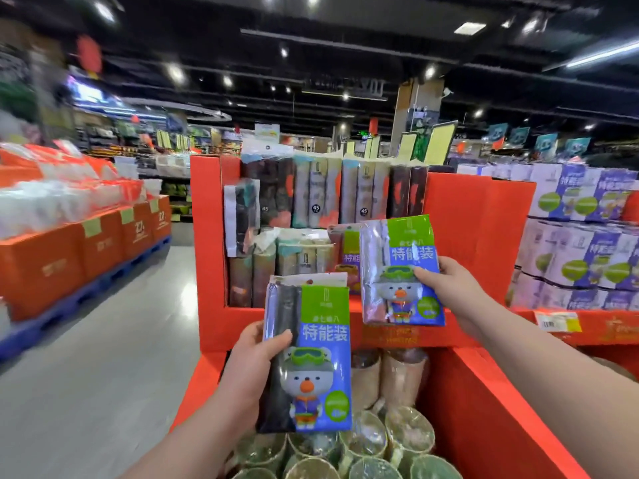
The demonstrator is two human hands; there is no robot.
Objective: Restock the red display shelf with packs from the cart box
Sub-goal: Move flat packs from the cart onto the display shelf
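This looks like the placing step: both hands are loaded and raised before the red display shelf (460, 216). The left hand (257, 368) grips a pack (311, 361) by its left edge, thumb across the front and fingers curled behind. It holds the pack upright over the far end of the shelf's lower bin (484, 409). The right hand (446, 288) pinches a second pack (401, 271) at its right edge. This one is higher up, just in front of the upper tier (221, 326) and towards its right end. Standing packs (318, 191) fill the back of that tier from the left corner to past the middle. Rolls (380, 444) stand on end in the lower bin. I cannot pick out the cart box.

Next, I judge, the second pack must go upright into the open space at the tier's right side, face outward. The other pack would then go beside it, without tipping those already standing.
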